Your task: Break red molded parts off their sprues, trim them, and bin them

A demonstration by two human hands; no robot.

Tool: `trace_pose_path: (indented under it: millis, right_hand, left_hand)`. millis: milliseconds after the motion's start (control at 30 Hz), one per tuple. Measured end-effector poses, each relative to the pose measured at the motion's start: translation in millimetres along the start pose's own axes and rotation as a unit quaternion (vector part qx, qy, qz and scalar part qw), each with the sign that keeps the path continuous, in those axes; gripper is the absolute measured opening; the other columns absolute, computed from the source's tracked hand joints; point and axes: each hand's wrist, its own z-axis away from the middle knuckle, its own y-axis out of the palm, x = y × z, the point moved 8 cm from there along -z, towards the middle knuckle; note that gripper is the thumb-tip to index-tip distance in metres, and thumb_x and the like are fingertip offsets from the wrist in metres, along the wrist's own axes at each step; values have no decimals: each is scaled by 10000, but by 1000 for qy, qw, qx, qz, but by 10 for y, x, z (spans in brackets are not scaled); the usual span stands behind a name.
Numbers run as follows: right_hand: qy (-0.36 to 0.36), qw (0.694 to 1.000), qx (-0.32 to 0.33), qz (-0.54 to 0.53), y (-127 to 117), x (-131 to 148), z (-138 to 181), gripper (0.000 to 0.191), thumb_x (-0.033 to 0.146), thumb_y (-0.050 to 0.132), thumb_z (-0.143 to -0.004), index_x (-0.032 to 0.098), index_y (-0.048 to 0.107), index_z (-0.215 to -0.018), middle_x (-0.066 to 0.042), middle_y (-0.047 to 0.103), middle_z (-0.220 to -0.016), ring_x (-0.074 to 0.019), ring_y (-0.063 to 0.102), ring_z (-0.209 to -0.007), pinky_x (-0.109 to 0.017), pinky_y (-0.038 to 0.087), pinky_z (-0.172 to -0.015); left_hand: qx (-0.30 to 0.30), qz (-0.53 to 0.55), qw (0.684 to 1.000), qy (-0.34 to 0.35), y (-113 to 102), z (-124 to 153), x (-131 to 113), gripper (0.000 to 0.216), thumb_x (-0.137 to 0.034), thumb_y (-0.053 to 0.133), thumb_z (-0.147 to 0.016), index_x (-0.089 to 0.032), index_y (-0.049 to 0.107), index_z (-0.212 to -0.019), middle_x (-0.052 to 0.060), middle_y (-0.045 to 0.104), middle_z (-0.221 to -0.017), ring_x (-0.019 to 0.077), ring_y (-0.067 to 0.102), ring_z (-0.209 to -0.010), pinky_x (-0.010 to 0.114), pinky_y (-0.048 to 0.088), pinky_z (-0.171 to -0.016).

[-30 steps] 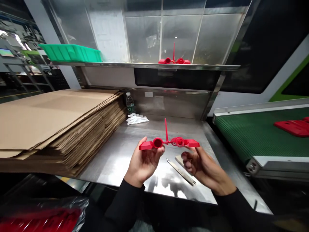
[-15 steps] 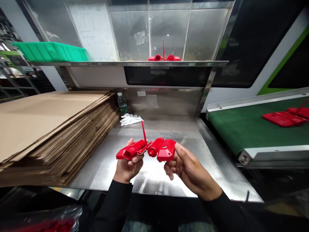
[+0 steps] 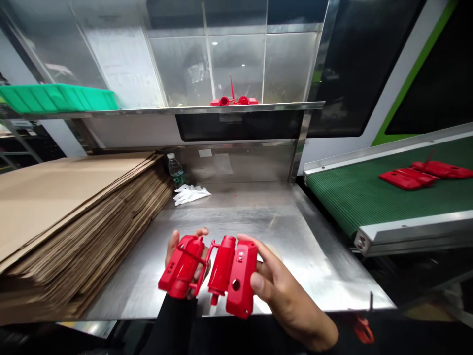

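Observation:
I hold a red moulded plastic piece [image 3: 214, 271] over the near edge of a steel worktable [image 3: 295, 236]. It is two housings joined by a thin sprue, its flat face turned up toward me. My left hand [image 3: 185, 244] is under the left housing with fingers curled round it. My right hand [image 3: 275, 286] grips the right housing, thumb on its side. Both sleeves are black.
A tall stack of flat cardboard [image 3: 74, 212] fills the left. A water bottle [image 3: 176, 170] and white gloves [image 3: 190, 194] lie at the back. Another red piece [image 3: 232, 100] and a green bin [image 3: 55, 97] sit on the shelf. More red parts [image 3: 421, 173] lie on the green conveyor [image 3: 369, 197].
I have tilted the red piece from edge-on with its sprue upright to lying flat, and brought it closer and lower. The view has shifted, hiding the metal tools on the table.

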Motion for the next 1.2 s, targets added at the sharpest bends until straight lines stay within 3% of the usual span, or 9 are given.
trace_pose_path:
  millis: [100,300,467,600,733,867,1000,1100,1200]
  right_hand:
    - [21,999,-24,23,-84,-53,13,660,313,772,-822,269,426,-1383,-81,667,-1172,-220,664,-1014,-442,525,-927]
    - [9,995,-40,94,-395,-54,50,355,306,777,-804,224,607,-1105,-52,662,-1038,-203,634,-949,-337,513,-818]
    - [45,994,-73,65,-742,-262,94,494,384,771,-792,288,569,-1232,-67,692,-1174,-227,658,-1029,-356,526,-868]
    - [30,982,-104,156,-978,-339,130,489,428,690,-846,307,546,-1298,-77,712,-1183,-242,704,-985,-399,571,-859]
    - [-209,848,-112,475,-1020,120,246,130,362,653,-880,319,736,-970,-36,745,-1160,-272,657,-1146,-414,531,-964]
    - [-318,762,-98,556,-941,314,363,169,269,664,-859,376,760,-947,-1,724,-1213,-301,614,-1208,-534,382,-1106]
    - [-231,821,-247,461,-1333,333,368,141,371,584,-920,368,673,-1028,-18,696,-1256,-297,594,-1240,-569,434,-1078]
    - [-95,848,-331,402,-1824,245,332,565,492,630,-873,246,457,-1352,-131,716,-1184,-323,689,-1087,-512,570,-912]
    - [13,857,-332,394,-2218,184,232,907,615,628,-806,133,267,-1483,-153,748,-1010,-338,741,-844,-506,598,-753]
  left_hand:
    - [57,-78,995,22,105,95,-68,640,-626,703,-764,-102,688,-1133,143,689,-509,290,628,-365,362,509,-348]
    - [62,-279,958,24,367,371,-100,1049,-858,527,-663,-114,529,-1402,197,774,-829,381,733,-746,509,574,-686]
    - [-47,-394,918,-14,563,542,71,893,-826,285,-831,-165,591,-1346,179,742,-1139,344,681,-1057,432,519,-903]
    - [-128,-438,889,41,524,471,146,512,-606,612,-867,-188,672,-1157,66,746,-905,217,695,-833,276,529,-726]
    - [-243,-156,954,-76,4,400,555,424,-509,629,-892,-89,681,-865,100,716,-685,199,671,-546,274,530,-497]
    - [-280,-40,945,-164,-246,407,945,482,-480,548,-950,-42,687,-807,85,659,-521,144,607,-401,217,486,-404]
    - [-300,-31,945,-126,-220,436,909,425,-453,620,-919,-58,685,-779,114,695,-535,173,638,-421,247,528,-438]
    - [-337,-44,940,-38,-166,473,655,295,-344,649,-911,-100,657,-745,118,709,-548,202,653,-447,302,562,-478]
    - [-358,-60,931,22,-105,489,488,241,-299,631,-921,-125,629,-753,113,707,-561,201,652,-458,294,549,-453]
